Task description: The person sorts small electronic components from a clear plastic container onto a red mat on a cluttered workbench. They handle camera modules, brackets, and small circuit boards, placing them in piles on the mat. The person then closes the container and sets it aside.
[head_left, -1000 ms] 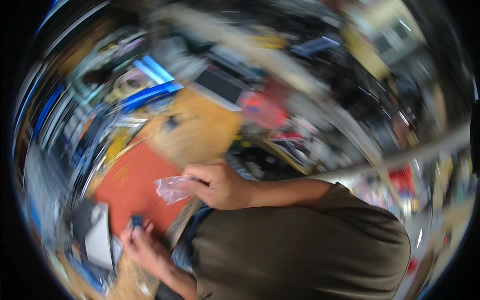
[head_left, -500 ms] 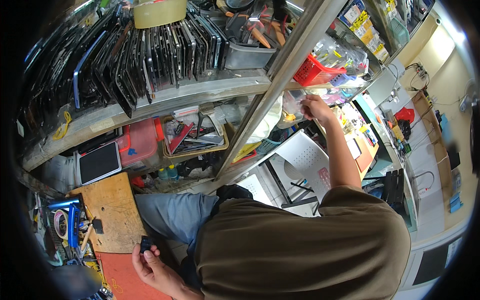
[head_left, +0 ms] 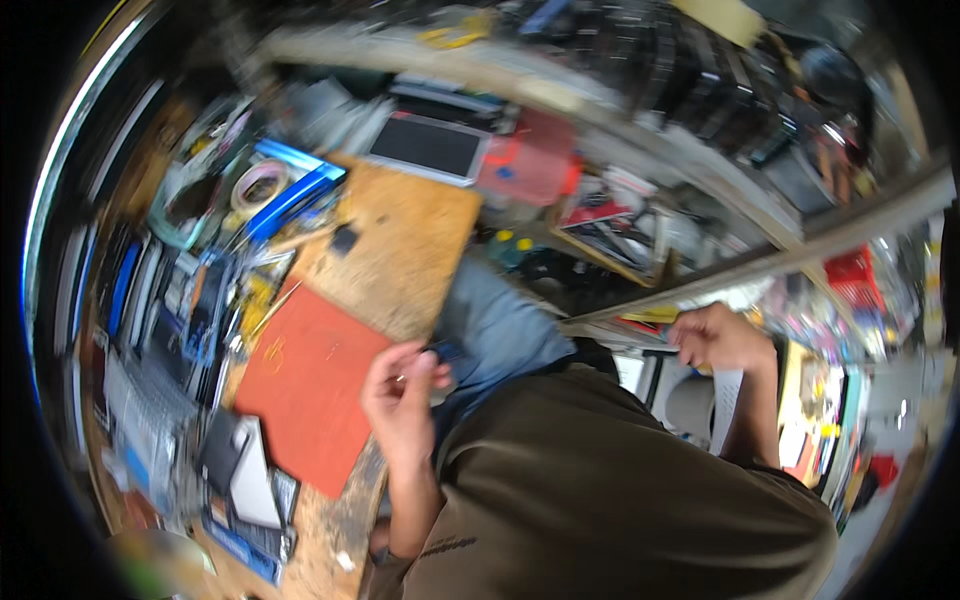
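My left hand (head_left: 402, 400) is closed in a pinch over the edge of an orange-red mat (head_left: 315, 385). A small dark blue-black piece (head_left: 445, 352) shows at its fingertips, too blurred to name more exactly. On the right, my right hand (head_left: 725, 340) is raised in front of the lower shelf, fingers curled together. Whatever it may hold is hidden by the fingers and smeared by motion. The mat lies on a wooden workbench (head_left: 400, 235), with a small black square piece (head_left: 344, 240) near its far side.
Left of the mat are a blue tool (head_left: 290, 200), a tape roll (head_left: 258, 188) and cluttered tools. A tablet (head_left: 428, 148) lies beyond the bench. A wooden tray of parts (head_left: 610, 235) sits under the shelf, whose slanted metal post (head_left: 690, 275) stands before my right arm. A red basket (head_left: 853, 280) is farther right.
My view has swung to the left, bringing the mat and bench toward the middle. My right hand has drawn back from the shelf near the red basket. My left hand still pinches the dark piece.
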Action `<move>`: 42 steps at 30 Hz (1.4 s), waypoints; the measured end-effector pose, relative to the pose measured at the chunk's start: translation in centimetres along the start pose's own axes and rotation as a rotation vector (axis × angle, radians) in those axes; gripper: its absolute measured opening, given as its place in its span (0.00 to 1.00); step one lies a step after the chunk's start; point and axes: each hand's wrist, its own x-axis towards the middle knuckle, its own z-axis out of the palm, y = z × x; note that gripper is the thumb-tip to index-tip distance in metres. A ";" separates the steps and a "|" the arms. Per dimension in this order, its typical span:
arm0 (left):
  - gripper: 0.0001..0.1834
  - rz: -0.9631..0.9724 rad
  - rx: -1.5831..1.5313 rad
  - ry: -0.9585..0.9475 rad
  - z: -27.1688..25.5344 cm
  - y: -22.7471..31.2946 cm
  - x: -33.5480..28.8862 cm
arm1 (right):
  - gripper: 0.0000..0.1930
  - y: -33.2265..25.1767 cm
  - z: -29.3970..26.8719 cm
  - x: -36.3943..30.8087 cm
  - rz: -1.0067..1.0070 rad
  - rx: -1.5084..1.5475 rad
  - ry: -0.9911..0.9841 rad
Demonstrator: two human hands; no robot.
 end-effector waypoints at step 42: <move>0.21 0.022 0.848 0.510 -7.6 3.8 -5.3 | 0.09 -30.0 14.5 26.5 -1.335 -0.172 0.282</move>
